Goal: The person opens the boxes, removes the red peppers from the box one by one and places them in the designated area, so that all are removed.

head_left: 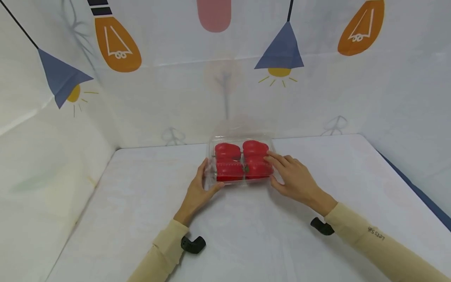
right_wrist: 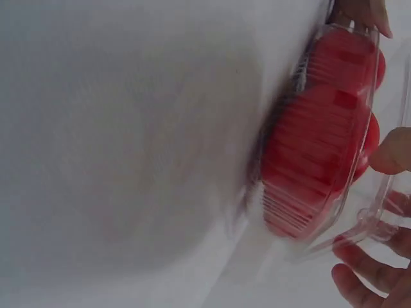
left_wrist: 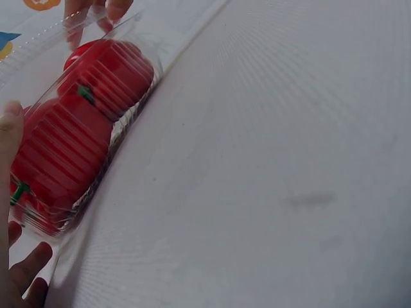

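Several red bell peppers (head_left: 230,171) sit in two rows inside a clear plastic clamshell container (head_left: 232,182). In the right wrist view its lid corner (right_wrist: 366,224) stands apart from the lower rim, so the lid is partly raised. My left hand (head_left: 198,192) holds the container's left side, thumb at the front edge and fingers along the side wall. My right hand (head_left: 294,178) is at the front right, its bent fingers around the lid's corner and its thumb near the front edge. Green stems (left_wrist: 85,94) show through the ribbed wall.
The container stands near the back edge of a white-covered table (head_left: 148,176). Behind it hangs a pale cloth wall (head_left: 169,98) printed with lamps and bulbs. Dark wrist devices (head_left: 193,244) are on both beige sleeves.
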`<state>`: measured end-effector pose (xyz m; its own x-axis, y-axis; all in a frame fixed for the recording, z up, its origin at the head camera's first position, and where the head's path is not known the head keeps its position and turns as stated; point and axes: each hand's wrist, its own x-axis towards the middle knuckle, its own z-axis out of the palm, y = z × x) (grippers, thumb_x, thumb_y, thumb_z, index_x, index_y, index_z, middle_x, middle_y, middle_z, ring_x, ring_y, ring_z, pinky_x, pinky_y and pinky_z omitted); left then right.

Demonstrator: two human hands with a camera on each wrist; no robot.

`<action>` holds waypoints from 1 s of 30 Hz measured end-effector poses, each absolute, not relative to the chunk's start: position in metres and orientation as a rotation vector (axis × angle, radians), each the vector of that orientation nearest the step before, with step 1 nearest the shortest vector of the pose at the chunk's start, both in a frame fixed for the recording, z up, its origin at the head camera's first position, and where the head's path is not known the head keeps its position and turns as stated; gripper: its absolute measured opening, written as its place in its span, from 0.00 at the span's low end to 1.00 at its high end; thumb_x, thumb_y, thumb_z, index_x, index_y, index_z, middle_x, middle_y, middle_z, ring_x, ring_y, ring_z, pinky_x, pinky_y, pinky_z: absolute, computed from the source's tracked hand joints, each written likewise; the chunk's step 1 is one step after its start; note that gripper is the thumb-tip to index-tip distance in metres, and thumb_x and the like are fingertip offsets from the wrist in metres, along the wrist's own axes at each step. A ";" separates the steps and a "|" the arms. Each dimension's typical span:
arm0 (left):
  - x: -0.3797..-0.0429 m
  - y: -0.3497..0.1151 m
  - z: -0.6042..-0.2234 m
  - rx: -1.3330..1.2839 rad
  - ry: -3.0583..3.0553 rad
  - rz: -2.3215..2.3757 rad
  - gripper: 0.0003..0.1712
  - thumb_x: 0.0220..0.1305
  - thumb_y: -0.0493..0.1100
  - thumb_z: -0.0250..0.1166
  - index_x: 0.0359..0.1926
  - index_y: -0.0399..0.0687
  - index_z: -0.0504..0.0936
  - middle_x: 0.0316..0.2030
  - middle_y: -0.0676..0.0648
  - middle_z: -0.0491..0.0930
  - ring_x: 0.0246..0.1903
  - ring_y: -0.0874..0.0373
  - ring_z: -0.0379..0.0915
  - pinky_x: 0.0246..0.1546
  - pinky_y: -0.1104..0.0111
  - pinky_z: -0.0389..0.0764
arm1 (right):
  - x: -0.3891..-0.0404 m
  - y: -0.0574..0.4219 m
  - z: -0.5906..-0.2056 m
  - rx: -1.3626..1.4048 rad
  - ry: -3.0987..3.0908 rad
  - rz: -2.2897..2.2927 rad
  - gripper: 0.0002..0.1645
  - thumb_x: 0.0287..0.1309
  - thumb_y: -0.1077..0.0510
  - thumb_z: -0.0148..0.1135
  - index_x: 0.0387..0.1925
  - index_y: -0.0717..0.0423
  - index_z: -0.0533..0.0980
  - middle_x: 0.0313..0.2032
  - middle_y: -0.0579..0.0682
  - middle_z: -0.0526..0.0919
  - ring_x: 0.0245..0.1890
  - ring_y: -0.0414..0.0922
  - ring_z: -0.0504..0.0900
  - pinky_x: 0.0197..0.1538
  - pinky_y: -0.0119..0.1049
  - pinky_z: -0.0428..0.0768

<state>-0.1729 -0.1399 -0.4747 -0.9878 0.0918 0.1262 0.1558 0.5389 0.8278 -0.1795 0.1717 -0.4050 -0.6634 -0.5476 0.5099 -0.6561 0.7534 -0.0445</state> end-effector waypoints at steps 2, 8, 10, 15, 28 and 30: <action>-0.173 -0.140 -0.475 -0.209 -2.703 -1.470 0.55 0.50 0.69 0.65 0.72 0.75 0.42 0.72 0.56 0.52 0.72 0.54 0.49 0.67 0.51 0.59 | -0.178 0.174 -0.409 0.869 -2.466 0.418 0.34 0.49 0.56 0.64 0.61 0.54 0.68 0.64 0.53 0.69 0.49 0.52 0.76 0.46 0.49 0.80; -0.172 -0.141 -0.472 -0.249 -2.626 -1.524 0.50 0.58 0.62 0.62 0.73 0.69 0.41 0.70 0.52 0.59 0.67 0.51 0.60 0.66 0.48 0.62 | -0.180 0.180 -0.410 0.829 -2.408 0.712 0.40 0.49 0.63 0.64 0.66 0.56 0.62 0.69 0.54 0.59 0.56 0.50 0.73 0.46 0.46 0.82; -0.173 -0.143 -0.471 -0.287 -2.542 -1.564 0.44 0.64 0.56 0.59 0.74 0.61 0.45 0.67 0.49 0.64 0.63 0.50 0.67 0.64 0.50 0.66 | -0.183 0.181 -0.407 0.840 -2.399 0.759 0.43 0.50 0.65 0.63 0.67 0.57 0.58 0.69 0.55 0.57 0.57 0.50 0.71 0.51 0.48 0.80; -0.177 -0.146 -0.471 -0.318 -2.351 -1.719 0.31 0.70 0.44 0.54 0.70 0.45 0.58 0.53 0.41 0.75 0.48 0.53 0.76 0.51 0.69 0.77 | -0.190 0.180 -0.400 0.865 -2.386 0.847 0.46 0.51 0.67 0.61 0.70 0.60 0.51 0.67 0.58 0.60 0.61 0.53 0.67 0.58 0.52 0.74; -0.178 -0.150 -0.464 -0.182 -1.985 -2.562 0.35 0.67 0.40 0.56 0.71 0.42 0.54 0.41 0.55 0.72 0.37 0.67 0.67 0.40 0.78 0.71 | -0.211 0.177 -0.387 0.825 -2.317 1.147 0.49 0.53 0.73 0.60 0.71 0.58 0.47 0.69 0.56 0.58 0.66 0.53 0.62 0.60 0.56 0.70; -0.177 -0.150 -0.464 -0.188 -1.924 -2.635 0.35 0.67 0.39 0.56 0.71 0.41 0.54 0.40 0.55 0.72 0.37 0.67 0.68 0.40 0.78 0.71 | -0.209 0.174 -0.381 0.819 -2.314 1.200 0.47 0.54 0.74 0.58 0.71 0.61 0.46 0.69 0.59 0.58 0.67 0.55 0.60 0.60 0.59 0.69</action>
